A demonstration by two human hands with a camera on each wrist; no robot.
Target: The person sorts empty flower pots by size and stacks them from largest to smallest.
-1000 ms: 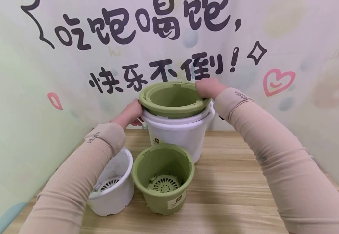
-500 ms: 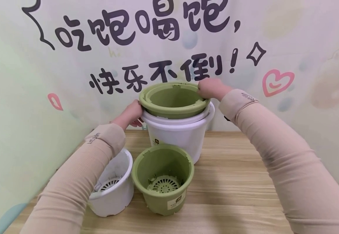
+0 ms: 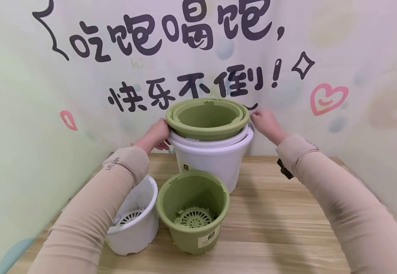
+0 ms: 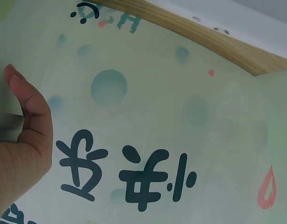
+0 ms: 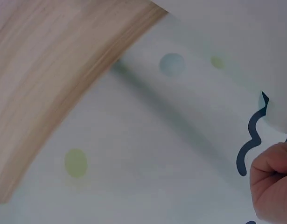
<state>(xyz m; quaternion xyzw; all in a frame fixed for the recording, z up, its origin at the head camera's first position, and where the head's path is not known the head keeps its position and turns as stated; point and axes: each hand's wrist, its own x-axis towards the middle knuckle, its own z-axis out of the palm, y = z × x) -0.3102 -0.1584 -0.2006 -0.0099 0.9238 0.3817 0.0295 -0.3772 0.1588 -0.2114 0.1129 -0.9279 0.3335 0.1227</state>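
Note:
In the head view, a stack of flowerpots stands at the back of the table: a green flowerpot (image 3: 205,133) with a second green rim inside it, nested in white flowerpots (image 3: 208,163). My left hand (image 3: 156,134) holds the stack's left side at the rims, with some fingers showing below; in the left wrist view its thumb (image 4: 33,100) is bent. My right hand (image 3: 266,122) is just right of the stack, beside the green rim. Its fingers are curled in the right wrist view, with nothing visible in them. In front stand a smaller green flowerpot (image 3: 193,194) and a smaller white flowerpot (image 3: 140,232).
The wooden table (image 3: 263,228) meets a printed wall cloth (image 3: 287,34) with dark lettering right behind the stack. Pale walls close in on both sides. A black strap (image 3: 285,169) hangs under my right sleeve. My left forearm passes over the small white pot.
My right hand has let go of the green rim and moved right, away from the stack. My left hand stays at the left rim. The pots keep their places.

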